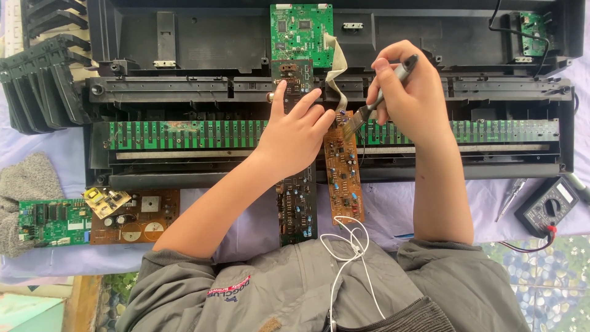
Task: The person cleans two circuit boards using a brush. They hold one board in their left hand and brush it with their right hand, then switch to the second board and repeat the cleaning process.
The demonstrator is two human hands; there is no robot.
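Brush (362, 114) clamped in right hand (405, 92) fingers, bristles on brown board (343, 178); left hand (295, 132), fingers spread, pins dark board (296, 206). Keyboard case (184, 86) lies opened; cleaning looks underway, boards at 9 o'clock untouched.

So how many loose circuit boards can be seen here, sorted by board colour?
Green boards: 3, at top centre, top right and far left
Brown boards: 2, one under the brush, one at left
Dark boards: 1, under the left hand
Yellow boards: 1
Total: 7
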